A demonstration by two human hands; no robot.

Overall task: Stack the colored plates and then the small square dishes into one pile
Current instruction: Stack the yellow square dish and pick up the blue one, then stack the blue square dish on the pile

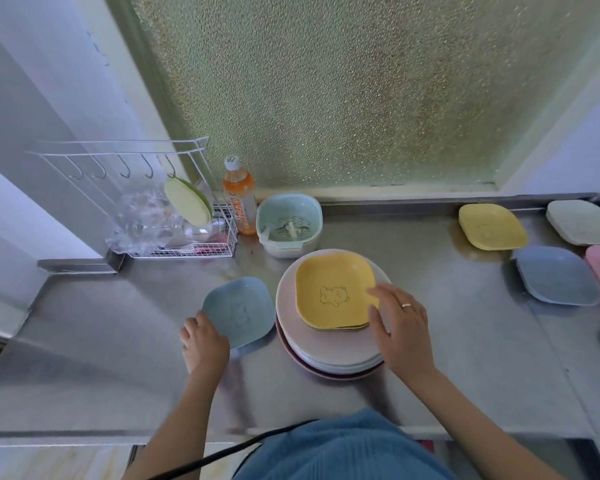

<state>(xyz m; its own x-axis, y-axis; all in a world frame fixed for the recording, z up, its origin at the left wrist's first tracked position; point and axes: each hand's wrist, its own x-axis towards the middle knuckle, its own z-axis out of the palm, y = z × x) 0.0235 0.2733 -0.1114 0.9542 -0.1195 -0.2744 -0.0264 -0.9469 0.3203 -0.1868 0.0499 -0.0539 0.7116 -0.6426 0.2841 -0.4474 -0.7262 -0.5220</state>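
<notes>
Head-worn wide-angle view, looking steeply down, close over steel counter (447, 306)

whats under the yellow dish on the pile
Under the yellow dish, a thin darker edge shows at its front, likely another square dish; its colour is unclear. Below sits the stack of round plates. How many plates, I cannot tell.
</notes>
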